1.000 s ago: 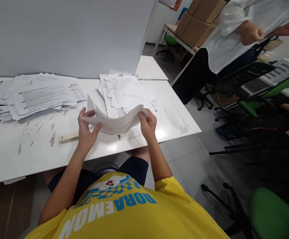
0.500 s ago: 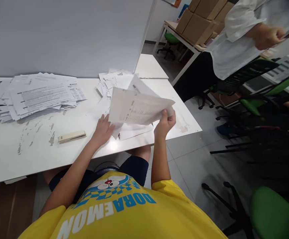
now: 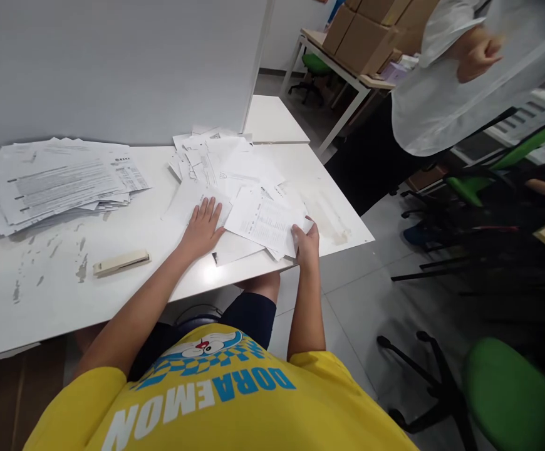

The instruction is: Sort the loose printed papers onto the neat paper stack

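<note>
My right hand (image 3: 307, 241) grips the right end of a printed sheet of paper (image 3: 264, 219), thumb on top, close to the table's front edge. The sheet lies low over other papers. My left hand (image 3: 203, 228) rests flat, fingers stretched out, on a mostly blank sheet (image 3: 185, 199) just left of it. Behind both hands spreads a loose heap of white papers (image 3: 211, 153). A cream stapler (image 3: 122, 263) lies on the table to the left of my left forearm.
A large stack of printed papers (image 3: 66, 181) covers the table's far left, below a grey partition (image 3: 113, 69). The white table (image 3: 56, 313) has worn marks. At right stand a person in a white shirt (image 3: 423, 119), cardboard boxes (image 3: 361, 41) and a green chair (image 3: 512, 388).
The printed sheet in my right hand has come down from a raised, tilted position onto the papers. My left hand has spread flat on the blank sheet. The view has shifted slightly.
</note>
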`<state>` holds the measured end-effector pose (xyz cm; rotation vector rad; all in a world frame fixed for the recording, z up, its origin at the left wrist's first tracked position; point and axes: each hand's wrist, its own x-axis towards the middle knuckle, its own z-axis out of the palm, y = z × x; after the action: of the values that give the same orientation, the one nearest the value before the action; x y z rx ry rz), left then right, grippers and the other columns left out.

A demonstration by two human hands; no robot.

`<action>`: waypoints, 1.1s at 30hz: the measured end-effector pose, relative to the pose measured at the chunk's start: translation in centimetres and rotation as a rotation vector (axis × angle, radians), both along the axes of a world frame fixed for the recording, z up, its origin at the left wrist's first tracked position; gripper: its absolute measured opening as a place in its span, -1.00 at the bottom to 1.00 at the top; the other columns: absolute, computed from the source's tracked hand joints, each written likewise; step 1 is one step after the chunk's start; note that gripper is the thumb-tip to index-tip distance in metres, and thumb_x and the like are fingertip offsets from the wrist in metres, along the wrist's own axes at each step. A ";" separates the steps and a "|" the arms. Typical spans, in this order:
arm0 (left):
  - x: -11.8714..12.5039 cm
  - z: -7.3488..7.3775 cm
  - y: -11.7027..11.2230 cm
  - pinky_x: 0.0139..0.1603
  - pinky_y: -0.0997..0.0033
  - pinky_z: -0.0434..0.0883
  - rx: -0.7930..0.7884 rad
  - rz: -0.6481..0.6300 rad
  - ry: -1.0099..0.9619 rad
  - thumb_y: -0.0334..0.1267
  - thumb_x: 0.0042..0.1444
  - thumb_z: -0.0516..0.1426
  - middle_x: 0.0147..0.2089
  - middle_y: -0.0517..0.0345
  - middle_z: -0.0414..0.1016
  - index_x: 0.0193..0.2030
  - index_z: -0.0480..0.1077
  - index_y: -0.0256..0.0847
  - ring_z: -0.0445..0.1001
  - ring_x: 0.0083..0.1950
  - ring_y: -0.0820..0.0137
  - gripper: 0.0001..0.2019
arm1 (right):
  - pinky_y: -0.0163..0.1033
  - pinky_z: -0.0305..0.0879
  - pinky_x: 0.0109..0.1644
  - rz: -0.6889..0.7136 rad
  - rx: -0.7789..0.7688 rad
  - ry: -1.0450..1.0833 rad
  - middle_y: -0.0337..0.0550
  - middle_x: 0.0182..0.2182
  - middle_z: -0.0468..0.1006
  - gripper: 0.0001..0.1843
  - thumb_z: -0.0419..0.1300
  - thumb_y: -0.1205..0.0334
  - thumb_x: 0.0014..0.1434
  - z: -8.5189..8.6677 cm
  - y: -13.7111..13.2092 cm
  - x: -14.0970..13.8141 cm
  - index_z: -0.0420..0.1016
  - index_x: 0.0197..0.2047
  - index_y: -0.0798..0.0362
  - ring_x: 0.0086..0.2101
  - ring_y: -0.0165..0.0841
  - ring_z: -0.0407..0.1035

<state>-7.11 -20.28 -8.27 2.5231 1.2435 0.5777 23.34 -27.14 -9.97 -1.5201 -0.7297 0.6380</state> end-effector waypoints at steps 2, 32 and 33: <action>-0.2 0.0 -0.3 0.50 -0.21 -0.22 0.041 0.003 -0.039 0.02 0.38 -0.17 0.57 -0.13 -0.22 0.50 -0.11 -0.25 -0.35 0.58 0.07 -0.35 | 0.05 0.40 0.12 0.027 0.031 -0.101 0.07 0.05 0.50 -0.32 0.24 0.05 0.01 0.7 -0.5 -0.1 0.27 0.20 0.05 0.01 -0.19 0.44; -8.2 -1.5 -14.7 -0.15 0.32 0.48 0.275 0.700 -0.788 0.07 0.28 0.04 -0.17 0.08 0.40 -0.01 0.19 -0.13 0.50 -0.18 0.37 -0.66 | -0.11 0.39 0.08 0.574 0.132 -0.033 -0.05 -0.08 0.58 -0.62 0.13 -0.06 0.25 1.8 -6.6 -15.0 0.43 0.03 -0.03 -0.02 -0.18 0.45; -8.2 -1.3 -14.7 -0.16 0.33 0.48 0.275 0.724 -0.790 0.06 0.28 0.04 -0.19 0.09 0.41 -0.03 0.21 -0.13 0.50 -0.19 0.38 -0.67 | -0.11 0.39 0.07 0.581 0.120 -0.059 -0.06 -0.11 0.59 -0.63 0.12 -0.06 0.25 2.0 -6.5 -14.8 0.45 0.00 -0.03 -0.04 -0.18 0.45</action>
<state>-15.36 -34.98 -9.56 1.5907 1.7450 1.7760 8.56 -33.62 -7.93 -1.2170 -1.2514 0.9613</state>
